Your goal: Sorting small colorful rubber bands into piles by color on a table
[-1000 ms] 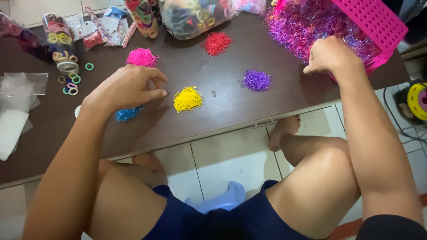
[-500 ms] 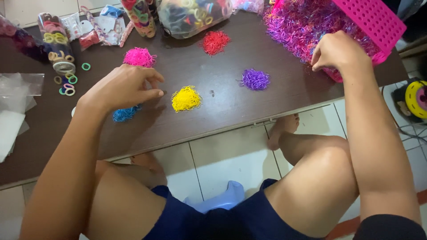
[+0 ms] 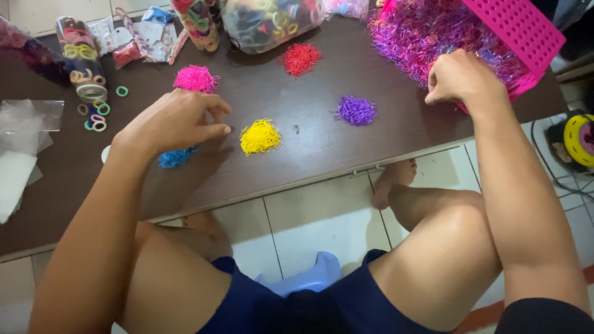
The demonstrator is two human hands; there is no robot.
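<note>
Pink basket point(image 3: 526, 31): right hand point(image 3: 461, 77) curled in mixed bands point(image 3: 427, 34); left hand point(image 3: 176, 120) above blue pile point(image 3: 173, 158).

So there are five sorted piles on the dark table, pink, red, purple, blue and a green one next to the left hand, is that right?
Not quite. The pile next to the left hand is yellow, not green, as the head view shows. The rest holds: pink, red, purple and blue piles lie on the dark table.

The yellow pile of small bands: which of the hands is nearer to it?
Left. The left hand rests on the table just left of the yellow pile, fingertips close to it. The right hand is far to the right, at the pink basket.
</note>
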